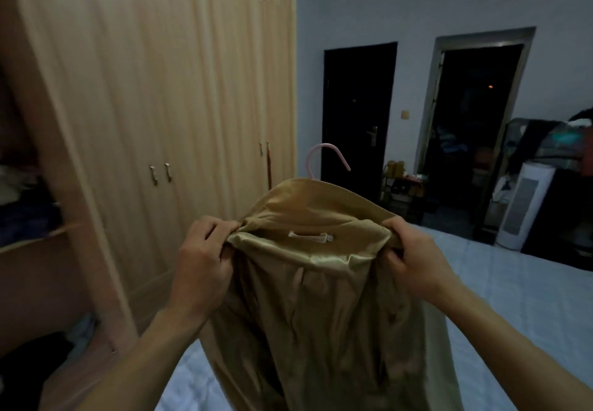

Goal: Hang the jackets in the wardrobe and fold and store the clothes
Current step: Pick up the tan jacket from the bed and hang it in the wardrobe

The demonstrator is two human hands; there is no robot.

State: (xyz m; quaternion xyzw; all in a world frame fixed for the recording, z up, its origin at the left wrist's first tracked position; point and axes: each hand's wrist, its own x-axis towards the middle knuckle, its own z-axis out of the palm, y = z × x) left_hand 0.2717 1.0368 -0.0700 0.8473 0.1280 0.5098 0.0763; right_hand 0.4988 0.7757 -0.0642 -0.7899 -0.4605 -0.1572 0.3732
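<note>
Holding the shiny tan satin-lined jacket [321, 282] up by both shoulders.
Left hand [205, 259] and right hand [414, 259] pinch it; open beige wooden wardrobe [38, 186] sits at 9 o'clock, pink plastic hanger hook [324, 155] pointing up.

- jacket [321, 282]: golden tan, with a shiny, paler gold lining and a small white loop at the collar
- hanger hook [324, 157], at 12 o'clock above the jacket: pale pink
- wardrobe [160, 89]: light beige wood grain in vertical streaks
- bed cover [513, 288]: pale blue, quilted in squares
- wall [417, 2]: pale bluish grey
</note>
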